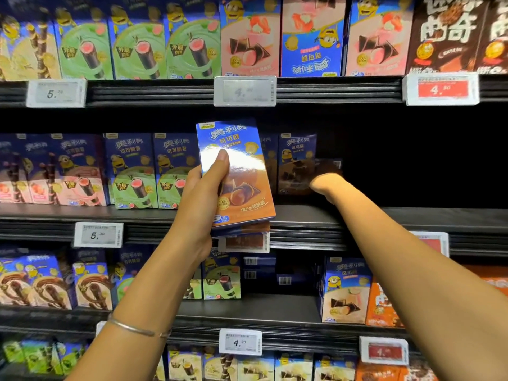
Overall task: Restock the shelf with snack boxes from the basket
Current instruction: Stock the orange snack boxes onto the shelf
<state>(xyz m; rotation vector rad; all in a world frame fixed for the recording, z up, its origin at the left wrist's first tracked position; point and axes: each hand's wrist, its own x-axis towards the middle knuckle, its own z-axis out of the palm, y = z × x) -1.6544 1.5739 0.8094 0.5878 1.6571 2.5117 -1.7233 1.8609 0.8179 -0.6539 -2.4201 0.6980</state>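
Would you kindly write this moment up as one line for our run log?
left hand holds box before middle shelf | right hand deep in shelf, grip unclear

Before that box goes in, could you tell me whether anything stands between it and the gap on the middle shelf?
Yes: the right hand reaches into the gap beside the standing brown box, between the held box and the middle shelf. Further right nothing visible blocks it, though the back is dark.
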